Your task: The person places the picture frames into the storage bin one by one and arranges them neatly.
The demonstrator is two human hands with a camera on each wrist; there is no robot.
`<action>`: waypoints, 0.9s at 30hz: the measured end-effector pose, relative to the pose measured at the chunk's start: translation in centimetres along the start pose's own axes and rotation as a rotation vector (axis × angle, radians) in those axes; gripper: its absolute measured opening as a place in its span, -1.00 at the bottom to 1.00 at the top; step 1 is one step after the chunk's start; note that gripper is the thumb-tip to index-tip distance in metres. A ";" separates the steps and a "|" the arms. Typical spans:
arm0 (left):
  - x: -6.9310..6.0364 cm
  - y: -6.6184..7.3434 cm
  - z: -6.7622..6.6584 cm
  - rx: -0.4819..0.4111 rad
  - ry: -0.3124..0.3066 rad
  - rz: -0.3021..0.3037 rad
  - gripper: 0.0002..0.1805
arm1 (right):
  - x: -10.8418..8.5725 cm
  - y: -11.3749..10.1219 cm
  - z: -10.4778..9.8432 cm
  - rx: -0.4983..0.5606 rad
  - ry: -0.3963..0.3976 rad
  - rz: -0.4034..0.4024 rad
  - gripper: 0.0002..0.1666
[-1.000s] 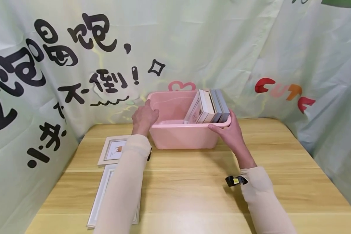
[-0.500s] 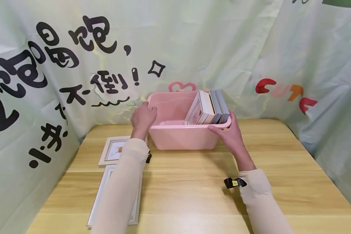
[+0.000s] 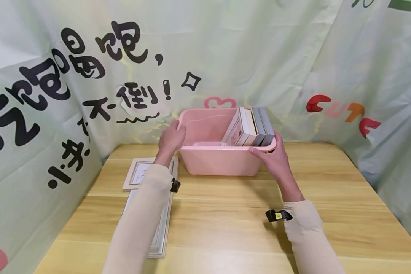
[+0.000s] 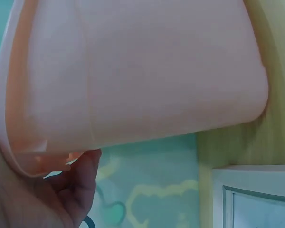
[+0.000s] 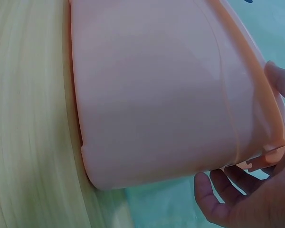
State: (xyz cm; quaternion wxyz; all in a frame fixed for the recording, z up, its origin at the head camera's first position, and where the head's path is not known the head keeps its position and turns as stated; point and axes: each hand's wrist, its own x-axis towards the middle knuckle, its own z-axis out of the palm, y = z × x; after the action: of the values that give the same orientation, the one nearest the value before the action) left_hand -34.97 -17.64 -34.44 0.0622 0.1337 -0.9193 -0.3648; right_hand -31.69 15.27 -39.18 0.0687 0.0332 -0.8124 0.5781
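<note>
A pink plastic bin (image 3: 222,161) sits on the table, and I grip it at both ends. My left hand (image 3: 171,140) holds the left rim; in the left wrist view its fingers (image 4: 83,178) curl beneath the lip. At the right end, my right hand (image 3: 275,158) lays its thumb on the front of the rim. Its other fingers (image 5: 206,190) are bent under the edge in the right wrist view. Inside the bin, several picture frames (image 3: 249,129) lean on edge against the right wall. Their lower parts are hidden by the front wall.
Left of the bin lie a small cream picture frame (image 3: 133,173) and a larger silver-white frame (image 3: 161,238), both partly covered by my left sleeve. A printed curtain (image 3: 253,57) hangs behind the wooden table (image 3: 222,228) and along its sides.
My left hand has shifted its hold and now wraps the left rim. The head view has turned a little, so everything appears further right. The right hand keeps its hold.
</note>
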 end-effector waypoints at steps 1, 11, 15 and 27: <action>-0.2 -0.3 -0.1 -0.005 -0.012 0.005 -0.34 | 0.0 0.0 0.0 0.001 -0.002 0.002 0.32; -2.8 -2.8 -0.4 0.057 -0.058 0.100 -0.32 | -0.1 0.1 0.1 -0.019 0.001 0.017 0.32; -3.9 -3.7 -0.2 0.117 -0.045 0.137 -0.32 | -0.2 0.1 0.0 -0.016 -0.003 0.020 0.32; -6.3 -5.9 -0.2 0.252 -0.012 0.180 -0.29 | -0.3 0.0 0.0 0.007 -0.003 0.027 0.31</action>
State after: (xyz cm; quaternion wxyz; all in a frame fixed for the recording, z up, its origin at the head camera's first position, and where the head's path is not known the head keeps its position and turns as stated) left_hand -27.72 -20.05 -38.46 0.0719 0.0554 -0.9664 -0.2404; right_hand -31.39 15.22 -39.23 0.0596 0.0234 -0.8109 0.5817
